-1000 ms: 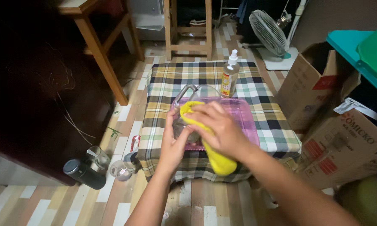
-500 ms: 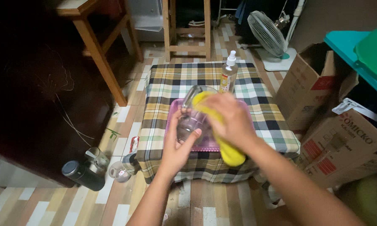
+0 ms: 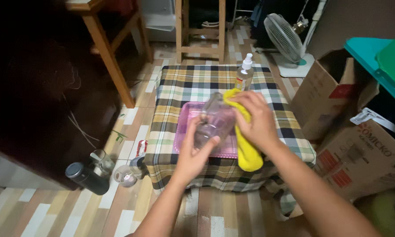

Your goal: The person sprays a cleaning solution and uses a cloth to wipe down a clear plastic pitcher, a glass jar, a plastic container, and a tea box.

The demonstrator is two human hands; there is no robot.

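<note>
Item one: a clear glass jar (image 3: 215, 120), lying tilted in the air above a pink tray (image 3: 184, 131). The left hand (image 3: 195, 153) is cupping it from below and from the near side, fingers spread round the base and thumb lying against the glass.

Item two: a yellow cloth (image 3: 245, 147). The right hand (image 3: 256, 118) is closing over it, fingers curled and pressing the cloth against the jar's right side; the jar is sitting just left of that hand, touching the cloth. The loose end of the cloth is hanging down below the right wrist.

Item three: the tray, resting under both hands on a low table with a checked cover (image 3: 180, 87).

Item four: a spray bottle (image 3: 244, 73) with a white top, standing upright just beyond the right hand, apart from it.

Item five: a dark flask (image 3: 87, 177) and small glass vessels (image 3: 112, 169) on the floor, well to the left of the left hand.
</note>
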